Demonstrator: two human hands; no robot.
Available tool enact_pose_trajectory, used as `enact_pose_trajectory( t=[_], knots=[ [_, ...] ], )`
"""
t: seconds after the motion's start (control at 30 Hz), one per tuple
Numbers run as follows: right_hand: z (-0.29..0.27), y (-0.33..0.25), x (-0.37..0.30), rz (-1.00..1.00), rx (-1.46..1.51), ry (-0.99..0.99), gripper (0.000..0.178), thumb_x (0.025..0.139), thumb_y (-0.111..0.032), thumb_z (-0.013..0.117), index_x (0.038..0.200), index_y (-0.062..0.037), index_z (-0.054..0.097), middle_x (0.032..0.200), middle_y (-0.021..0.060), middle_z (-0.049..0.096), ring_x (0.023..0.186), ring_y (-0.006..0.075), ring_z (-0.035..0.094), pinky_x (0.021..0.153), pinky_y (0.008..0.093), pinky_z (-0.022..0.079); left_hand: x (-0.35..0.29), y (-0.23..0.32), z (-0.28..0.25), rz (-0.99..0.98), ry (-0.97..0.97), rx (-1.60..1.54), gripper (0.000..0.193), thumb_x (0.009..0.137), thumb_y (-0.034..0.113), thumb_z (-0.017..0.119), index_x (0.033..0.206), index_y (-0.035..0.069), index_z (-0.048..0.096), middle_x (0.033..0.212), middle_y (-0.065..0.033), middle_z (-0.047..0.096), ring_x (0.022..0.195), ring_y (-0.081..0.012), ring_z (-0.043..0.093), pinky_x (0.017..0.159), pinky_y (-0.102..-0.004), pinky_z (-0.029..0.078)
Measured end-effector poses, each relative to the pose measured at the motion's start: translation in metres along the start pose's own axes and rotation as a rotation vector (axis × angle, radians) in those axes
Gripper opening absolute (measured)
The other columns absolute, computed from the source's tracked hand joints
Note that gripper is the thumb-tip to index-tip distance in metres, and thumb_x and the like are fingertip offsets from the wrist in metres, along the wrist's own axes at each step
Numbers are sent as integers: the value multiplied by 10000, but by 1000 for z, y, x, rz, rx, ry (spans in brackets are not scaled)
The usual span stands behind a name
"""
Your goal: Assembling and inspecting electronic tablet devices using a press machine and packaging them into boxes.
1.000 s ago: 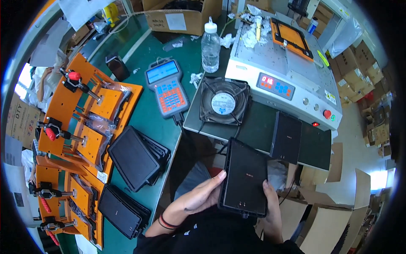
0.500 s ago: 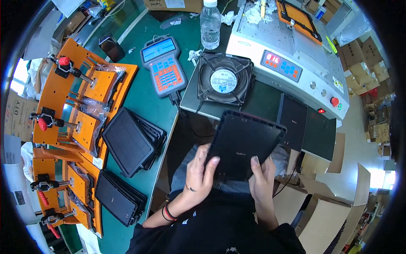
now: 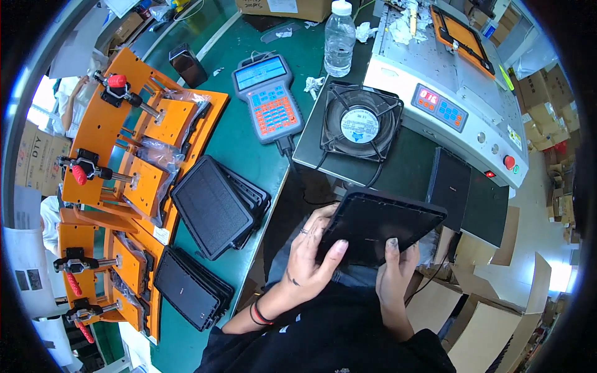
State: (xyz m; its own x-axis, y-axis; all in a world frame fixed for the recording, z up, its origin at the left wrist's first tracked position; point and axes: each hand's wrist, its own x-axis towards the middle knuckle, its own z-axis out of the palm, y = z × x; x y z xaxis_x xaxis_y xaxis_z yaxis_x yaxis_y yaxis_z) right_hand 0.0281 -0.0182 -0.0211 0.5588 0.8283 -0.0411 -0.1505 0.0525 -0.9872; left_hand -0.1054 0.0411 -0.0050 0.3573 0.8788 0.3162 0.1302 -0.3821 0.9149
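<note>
A black rectangular plastic panel (image 3: 380,227) with a raised rim is held up in front of me, tilted. My left hand (image 3: 311,252) grips its left edge, thumb on the face and fingers behind. My right hand (image 3: 396,267) grips the lower right edge the same way, thumb on the face. On the green table to the left sits a stack of black textured panels (image 3: 214,208), and nearer me another stack of black panels (image 3: 188,291). One more dark panel (image 3: 449,189) lies on the black surface to the right.
Orange clamping fixtures (image 3: 152,186) with red-handled clamps line the left. A handheld keypad device (image 3: 268,102), a fan (image 3: 360,121) and a water bottle (image 3: 339,40) stand ahead. A grey machine (image 3: 460,105) with a lit display is at far right. Open cardboard boxes (image 3: 479,323) stand at lower right.
The held panel has tipped so its face shows more foreshortened, both hands still on it. The whole scene has shifted right in view.
</note>
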Motion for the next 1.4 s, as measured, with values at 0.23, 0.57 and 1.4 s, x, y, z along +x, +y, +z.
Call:
enact_pose_trajectory(
  t=[0.23, 0.57, 1.4],
  knots=[
    [24, 8, 16, 5, 243, -50, 217, 853, -149, 519, 997, 12, 518, 932, 69, 548, 959, 154, 517, 860, 249, 384, -8, -7, 11, 61, 192, 18, 276, 727, -34, 515, 1002, -26, 520, 1088, -213, 517, 964, -339, 538, 812, -367, 436],
    [27, 52, 11, -239, -209, -739, 323, 906, -227, 440, 1131, 6, 431, 970, 94, 522, 900, 168, 523, 841, 286, 403, -9, -18, -28, 571, 247, 231, 323, 704, 85, 562, 1015, 25, 627, 1019, -183, 534, 960, -296, 551, 863, -430, 451],
    [147, 7, -4, 568, 57, -1302, 316, 918, -250, 428, 670, -55, 423, 571, 0, 406, 525, 78, 391, 521, 217, 340, -146, 9, -345, 138, 1119, 1482, 631, 862, 257, 453, 1301, -63, 132, 1338, -254, 180, 1260, -373, 177, 1042, -429, 135]
  ],
)
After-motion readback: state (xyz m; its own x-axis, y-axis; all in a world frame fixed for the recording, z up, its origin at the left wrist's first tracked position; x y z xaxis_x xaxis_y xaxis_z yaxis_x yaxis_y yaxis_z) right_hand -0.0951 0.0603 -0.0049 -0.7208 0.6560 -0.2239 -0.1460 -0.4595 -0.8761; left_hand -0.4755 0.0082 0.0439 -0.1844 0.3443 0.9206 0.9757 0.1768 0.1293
